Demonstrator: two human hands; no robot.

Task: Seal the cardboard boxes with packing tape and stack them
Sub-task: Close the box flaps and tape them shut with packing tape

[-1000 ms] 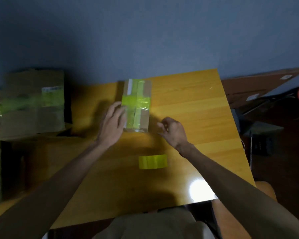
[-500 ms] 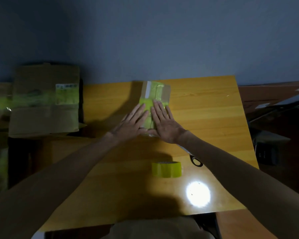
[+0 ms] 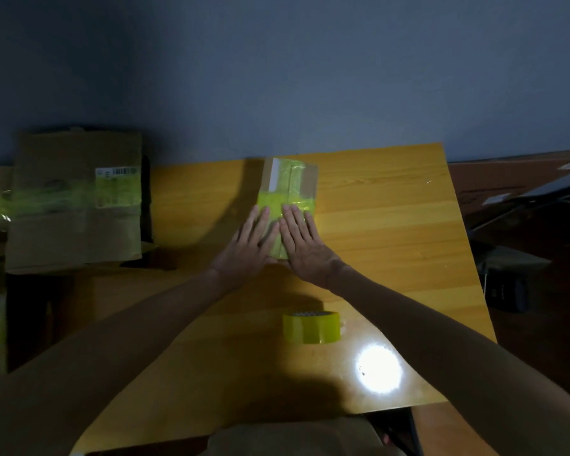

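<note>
I have both hands flat on the small cardboard box [image 3: 290, 182], which lies toward 12 o'clock on the yellow wooden table [image 3: 392, 225]. My left hand [image 3: 247, 245] covers its near left part with straight, slightly spread fingers. My right hand [image 3: 305, 245] lies just beside it at 3 o'clock, fingers straight and close together, pressing on the yellow-green tape [image 3: 277, 200] that crosses the box top. The thumbs nearly meet at the box's near edge. The tape roll [image 3: 311, 327] stands on the table at 6 o'clock from the box, apart from both hands. A larger taped box [image 3: 76, 205] sits off the table at 9 o'clock.
</note>
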